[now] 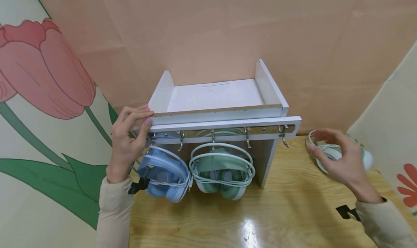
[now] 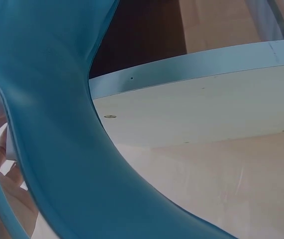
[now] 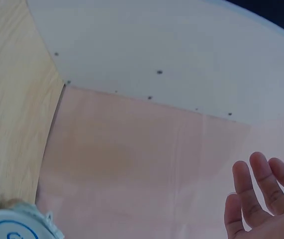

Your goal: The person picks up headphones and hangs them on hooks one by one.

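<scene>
My left hand (image 1: 127,143) grips the left end of the white shelf (image 1: 216,124), its thumb at the front rail and fingers bent over the edge. Blue headphones (image 1: 163,170) hang from a hook just below it; their blue band (image 2: 57,99) crosses the left wrist view, with part of the hand (image 2: 15,204) behind. Green headphones (image 1: 223,168) hang from a middle hook. My right hand (image 1: 343,159), fingers curved and apart, is over white-and-green headphones (image 1: 330,154) at the right. In the right wrist view the hand (image 3: 266,204) holds nothing, apart from those headphones (image 3: 17,226).
Metal hooks (image 1: 247,137) line the front rail, with a pair at its right end. The shelf stands on a wooden table (image 1: 286,204) against a brown-papered wall (image 1: 208,34). Panels with painted flowers (image 1: 62,70) flank it on both sides.
</scene>
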Available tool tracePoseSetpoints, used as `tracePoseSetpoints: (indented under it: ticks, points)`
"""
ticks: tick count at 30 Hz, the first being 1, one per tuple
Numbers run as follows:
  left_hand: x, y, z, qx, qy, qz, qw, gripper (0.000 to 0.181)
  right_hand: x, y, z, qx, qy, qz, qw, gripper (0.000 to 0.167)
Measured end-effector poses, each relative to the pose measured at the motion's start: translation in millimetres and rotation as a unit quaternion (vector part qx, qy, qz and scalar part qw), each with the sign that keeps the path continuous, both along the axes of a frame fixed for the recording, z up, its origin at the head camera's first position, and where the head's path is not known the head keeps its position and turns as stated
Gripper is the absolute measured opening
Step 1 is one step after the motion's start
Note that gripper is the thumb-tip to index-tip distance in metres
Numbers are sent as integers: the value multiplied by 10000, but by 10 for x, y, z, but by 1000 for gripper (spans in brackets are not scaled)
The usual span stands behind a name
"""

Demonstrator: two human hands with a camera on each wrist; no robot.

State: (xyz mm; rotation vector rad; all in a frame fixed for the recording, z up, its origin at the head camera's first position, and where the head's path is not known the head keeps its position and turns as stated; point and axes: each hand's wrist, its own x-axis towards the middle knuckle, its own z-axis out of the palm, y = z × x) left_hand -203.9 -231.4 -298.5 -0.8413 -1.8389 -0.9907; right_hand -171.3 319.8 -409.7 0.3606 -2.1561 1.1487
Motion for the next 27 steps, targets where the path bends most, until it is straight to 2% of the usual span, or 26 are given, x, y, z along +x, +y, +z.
tracePoseSetpoints:
  ticks: [5,17,27]
  points:
    - [8,-9,-10,27,73,44,10000,18,-60,104,12,141,-374,-202,9990,50]
    - [8,-2,-13,65,164,-77,9998,20,-194,254,70,365,-763,-296,9960,49]
    - [22,-27,7,81,73,-250,9996,19,-336,480,28,376,-751,-302,9960,43]
